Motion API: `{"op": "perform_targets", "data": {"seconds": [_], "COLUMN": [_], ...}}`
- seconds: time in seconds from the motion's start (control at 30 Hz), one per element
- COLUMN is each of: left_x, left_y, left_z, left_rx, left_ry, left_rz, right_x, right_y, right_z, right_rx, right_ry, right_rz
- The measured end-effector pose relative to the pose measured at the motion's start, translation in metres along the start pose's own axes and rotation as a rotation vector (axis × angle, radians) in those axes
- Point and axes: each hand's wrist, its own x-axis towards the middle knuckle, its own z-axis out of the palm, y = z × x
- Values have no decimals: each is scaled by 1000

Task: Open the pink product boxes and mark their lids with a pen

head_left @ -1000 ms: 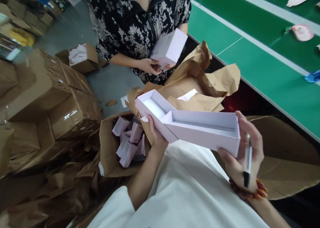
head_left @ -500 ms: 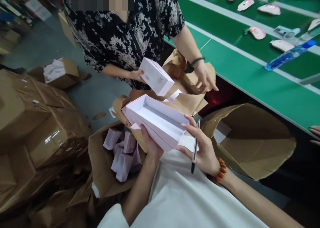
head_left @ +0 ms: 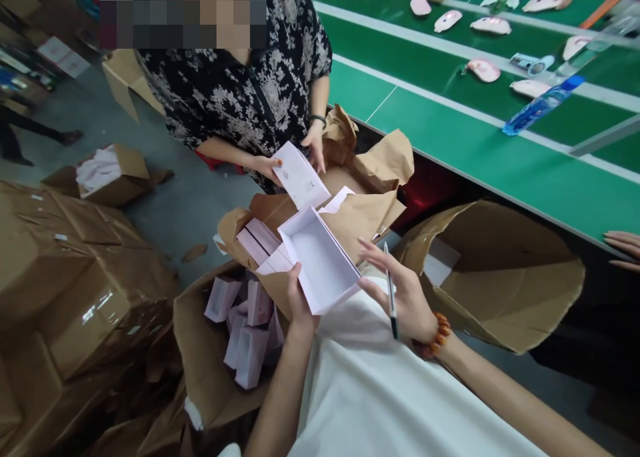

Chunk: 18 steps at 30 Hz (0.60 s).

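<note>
My left hand [head_left: 297, 300] grips the near edge of an open white box tray [head_left: 320, 257], holding it over a carton lined with brown paper [head_left: 367, 210]. My right hand [head_left: 405, 290] touches the tray's right corner with spread fingers and keeps a black pen [head_left: 391, 293] pinned against the palm. Several pale pink boxes [head_left: 260, 240] lie in the carton beside the tray. Across from me a person in a black floral top holds a white box lid [head_left: 300, 175] in both hands.
An open carton [head_left: 240, 323] holding several pink boxes stands below left. Stacked brown cartons [head_left: 75, 270] fill the left. A torn empty carton [head_left: 500, 277] sits at right. The green table [head_left: 475, 130] carries pink items and a blue bottle [head_left: 537, 107]. Another person's fingertips [head_left: 623, 247] rest at its right edge.
The sliding tray has been pushed together into a shorter box between my hands. The person opposite lowered the white lid towards the carton and brought the other hand back to it.
</note>
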Motion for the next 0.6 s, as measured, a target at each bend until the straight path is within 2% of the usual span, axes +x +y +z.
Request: {"op": "perform_targets", "data": {"seconds": [0.07,0.13,0.23,0.33,0.47,0.53,0.6], "left_x": [0,1,5,11,20,24,29], "left_y": [-7,-15,-24,-25,-28,-31,-35], "left_z": [5,8,10,13,25,31,32], "left_rx": [62,146,310,526,727,778,854], "left_ry": [-30,-117,-229,-313,-528,-647,-703], "left_rz": [14,49,82,33,-27,-75,-108], "right_x": [0,-1,-5,-12,-29,-43,-59], "right_y": [8,17,33,54,89,105,118], "right_z": [-4,-8,-17,-32,-61,-79,-98], "right_rx": [88,143,153,118,22,-43,-127], "right_ry": [-35,-93,-90,-32,171,318,489], "right_rz": [286,462,560,643,733,767,783]}}
